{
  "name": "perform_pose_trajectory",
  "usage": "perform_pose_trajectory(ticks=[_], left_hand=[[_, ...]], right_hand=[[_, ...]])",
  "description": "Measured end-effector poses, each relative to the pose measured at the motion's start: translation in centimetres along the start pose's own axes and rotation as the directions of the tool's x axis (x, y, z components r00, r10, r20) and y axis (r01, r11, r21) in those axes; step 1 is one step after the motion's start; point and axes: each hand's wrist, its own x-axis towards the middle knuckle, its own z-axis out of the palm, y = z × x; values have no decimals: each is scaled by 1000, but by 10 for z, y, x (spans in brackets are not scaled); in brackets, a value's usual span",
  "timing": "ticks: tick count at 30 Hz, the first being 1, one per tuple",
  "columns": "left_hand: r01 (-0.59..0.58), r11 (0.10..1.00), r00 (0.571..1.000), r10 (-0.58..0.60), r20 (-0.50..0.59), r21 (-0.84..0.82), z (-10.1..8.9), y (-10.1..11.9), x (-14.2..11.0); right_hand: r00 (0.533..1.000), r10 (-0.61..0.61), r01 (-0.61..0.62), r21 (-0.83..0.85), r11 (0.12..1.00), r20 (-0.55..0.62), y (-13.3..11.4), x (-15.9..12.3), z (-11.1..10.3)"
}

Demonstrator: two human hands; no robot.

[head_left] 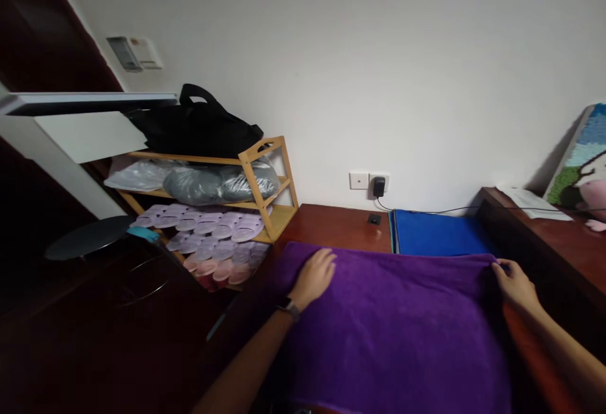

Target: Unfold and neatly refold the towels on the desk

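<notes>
Left hand [313,276]: atop purple cloth [402,332] | right hand [518,284]: pinching corner

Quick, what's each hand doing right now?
Left hand: open, resting on the purple cloth.
Right hand: closed, holding that cloth's far right corner.

My left hand [314,275] is bare, with fingers that taper towards rounded tips. Round the wrist I wear a watch [288,308] — dark-faced, small, with a smooth, compact case and a greyish band that sits close and flat. Any marking on its face is too small for me to read. My left forearm [249,360] is bare beyond the band, widening steadily and fading into shadow near the lower edge. My right hand [517,283] is bare too, fingers and wrist alike, and my right forearm [565,338] — equally bare — broadens smoothly to the edge of view.
</notes>
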Motion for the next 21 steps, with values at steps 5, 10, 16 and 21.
perform_pose_trajectory(ticks=[5,10,16,21], left_hand=[[-488,841,839,526,141,-232,43,173,-25],[-741,634,591,772,235,-220,71,256,-52],[-759,589,484,795,366,-276,80,309,-33],[-685,694,586,705,399,-222,117,366,-7]], right_hand=[[986,143,-150,90,985,81,-2,-8,-2],[992,87,-98,120,988,94,-20,-15,-17],[996,-1,-15,174,985,91,-25,-8,-18],[994,10,-31,190,981,111,-21,-10,-10]])
